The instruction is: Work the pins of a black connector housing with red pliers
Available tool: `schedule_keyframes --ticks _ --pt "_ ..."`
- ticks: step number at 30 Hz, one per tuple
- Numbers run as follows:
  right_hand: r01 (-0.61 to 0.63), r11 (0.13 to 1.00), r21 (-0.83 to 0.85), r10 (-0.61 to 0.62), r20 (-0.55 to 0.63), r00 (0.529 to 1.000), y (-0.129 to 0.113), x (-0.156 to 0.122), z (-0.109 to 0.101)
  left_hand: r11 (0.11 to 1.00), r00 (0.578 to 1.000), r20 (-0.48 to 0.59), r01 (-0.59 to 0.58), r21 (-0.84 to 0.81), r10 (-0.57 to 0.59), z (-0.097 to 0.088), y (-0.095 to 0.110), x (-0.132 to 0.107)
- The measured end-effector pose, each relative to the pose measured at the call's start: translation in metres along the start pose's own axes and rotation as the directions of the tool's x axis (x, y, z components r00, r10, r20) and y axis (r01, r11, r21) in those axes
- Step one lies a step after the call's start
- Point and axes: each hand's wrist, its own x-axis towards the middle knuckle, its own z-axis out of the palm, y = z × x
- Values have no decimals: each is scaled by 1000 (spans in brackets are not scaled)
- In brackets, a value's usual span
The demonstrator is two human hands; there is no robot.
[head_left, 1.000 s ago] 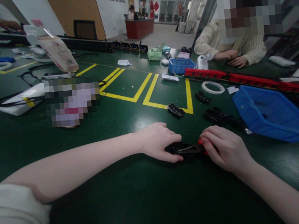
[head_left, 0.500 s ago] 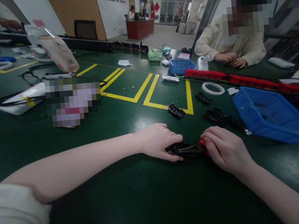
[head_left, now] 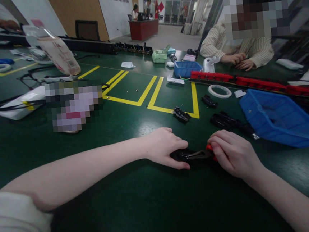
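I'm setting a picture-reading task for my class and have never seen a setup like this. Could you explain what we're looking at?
There is no machine here: these are a person's bare hands, seen by a camera worn on that person's head, looking forward and down. The left hand holds a black object just above or on the green table. The right hand grips a red piece at its other end; what exactly these are, I cannot tell. Beyond lie loose black parts, a white ring, a blue bin and, to the left, a bottle. Another person sits across the table.
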Motion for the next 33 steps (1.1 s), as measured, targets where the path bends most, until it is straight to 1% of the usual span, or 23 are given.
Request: schedule_keyframes --ticks 4,8,11,19,26,33 --pt "9 1000 10 -9 -19 1000 1 0 0 1000 1000 11 2 23 -3 0 0 0" --pt "-41 998 38 43 -49 998 3 -2 0 1000 1000 21 2 25 -3 0 0 0" --pt "-63 997 48 65 -47 997 4 -3 1 1000 1000 27 3 15 -4 0 0 0" --pt "0 999 39 1 -29 1000 0 0 0 1000 1000 31 2 10 -2 -1 0 1" --pt "-8 998 69 10 -23 1000 -1 0 0 1000 1000 28 -10 14 10 -1 0 1" --pt "-15 999 47 15 -2 1000 -2 1 0 1000 1000 15 -14 27 13 1 -1 0"
